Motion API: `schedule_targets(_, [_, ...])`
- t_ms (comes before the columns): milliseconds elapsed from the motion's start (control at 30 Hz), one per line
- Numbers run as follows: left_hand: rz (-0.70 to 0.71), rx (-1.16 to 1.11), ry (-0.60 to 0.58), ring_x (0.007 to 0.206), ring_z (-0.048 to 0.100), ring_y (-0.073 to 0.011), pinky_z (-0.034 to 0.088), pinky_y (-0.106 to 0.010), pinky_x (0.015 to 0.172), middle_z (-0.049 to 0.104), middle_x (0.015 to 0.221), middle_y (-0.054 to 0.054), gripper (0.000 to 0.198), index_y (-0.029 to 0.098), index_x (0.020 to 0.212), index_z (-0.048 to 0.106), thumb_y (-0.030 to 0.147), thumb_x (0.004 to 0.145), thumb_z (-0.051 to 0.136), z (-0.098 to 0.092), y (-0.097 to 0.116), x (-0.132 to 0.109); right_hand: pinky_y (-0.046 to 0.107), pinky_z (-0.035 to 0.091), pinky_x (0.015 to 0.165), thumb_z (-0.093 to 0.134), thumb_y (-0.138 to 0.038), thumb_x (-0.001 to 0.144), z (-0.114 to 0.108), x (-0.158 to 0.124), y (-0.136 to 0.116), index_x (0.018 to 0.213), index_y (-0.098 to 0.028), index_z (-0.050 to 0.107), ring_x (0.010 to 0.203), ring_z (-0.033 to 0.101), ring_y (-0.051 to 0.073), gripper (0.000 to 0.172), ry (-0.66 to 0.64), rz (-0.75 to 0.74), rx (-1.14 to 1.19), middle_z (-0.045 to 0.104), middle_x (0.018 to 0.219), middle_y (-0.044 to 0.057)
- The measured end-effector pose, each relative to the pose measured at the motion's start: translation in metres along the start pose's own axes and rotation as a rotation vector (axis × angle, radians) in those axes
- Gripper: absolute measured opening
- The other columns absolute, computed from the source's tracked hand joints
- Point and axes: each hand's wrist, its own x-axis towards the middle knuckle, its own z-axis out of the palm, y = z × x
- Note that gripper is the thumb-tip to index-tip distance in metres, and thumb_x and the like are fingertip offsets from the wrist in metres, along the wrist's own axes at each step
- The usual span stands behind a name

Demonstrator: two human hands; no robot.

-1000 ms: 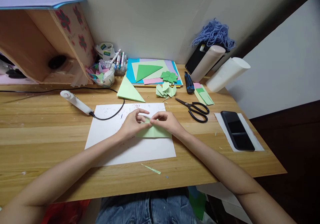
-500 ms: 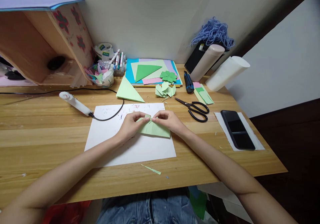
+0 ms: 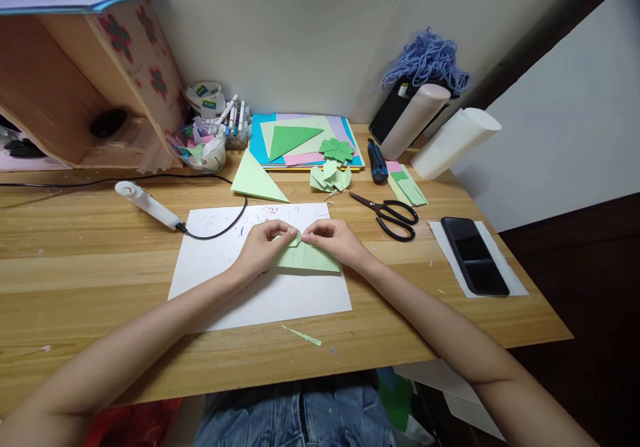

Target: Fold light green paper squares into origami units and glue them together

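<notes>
A light green folded paper piece lies on a white sheet in the middle of the wooden desk. My left hand pinches its upper left part with closed fingers. My right hand pinches the same upper fold from the right, fingertips almost meeting those of the left. Both forearms reach in from the near edge.
Black scissors lie right of the sheet, a black phone on white paper further right. A glue gun with a cable lies at the left. Coloured paper stack, green folded shapes, a blue knife, markers and rolls stand behind.
The fingertips of both hands have come together on the upper fold of the green paper, and the paper has shifted slightly. The view has tilted a little.
</notes>
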Motion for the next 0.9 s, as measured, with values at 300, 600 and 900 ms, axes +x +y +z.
schedule_targets(300, [-0.005, 0.061, -0.016, 0.066, 0.054, -0.0137, 0.04, -0.024, 0.062, 0.063, 0.071, -0.003, 0.029, 0.014, 0.07, 0.063, 0.042, 0.07, 0.058, 0.0, 0.005, -0.003, 0.022, 0.037, 0.054, 0.06, -0.036, 0.071, 0.001, -0.001, 0.0, 0.072, -0.014, 0.065, 0.061, 0.05, 0.011, 0.022, 0.015, -0.069, -0.137, 0.062, 0.071, 0.003])
schedule_targets(600, [0.009, 0.003, -0.005, 0.066, 0.055, -0.0134, 0.041, -0.023, 0.06, 0.063, 0.072, -0.004, 0.025, 0.013, 0.074, 0.064, 0.037, 0.07, 0.06, 0.003, -0.003, -0.002, 0.023, 0.039, 0.059, 0.058, -0.032, 0.073, 0.004, -0.002, 0.0, 0.072, -0.015, 0.064, 0.063, 0.051, 0.011, 0.018, 0.037, -0.14, -0.218, 0.063, 0.071, 0.003])
schedule_targets(900, [0.07, 0.052, -0.021, 0.081, 0.056, -0.0169, 0.043, -0.028, 0.073, 0.065, 0.089, -0.007, 0.025, 0.015, 0.087, 0.065, 0.028, 0.066, 0.063, 0.003, -0.005, -0.003, 0.024, 0.041, 0.063, 0.057, -0.027, 0.073, 0.003, -0.002, 0.0, 0.072, -0.015, 0.063, 0.068, 0.055, 0.013, 0.013, 0.055, -0.152, -0.237, 0.065, 0.074, 0.003])
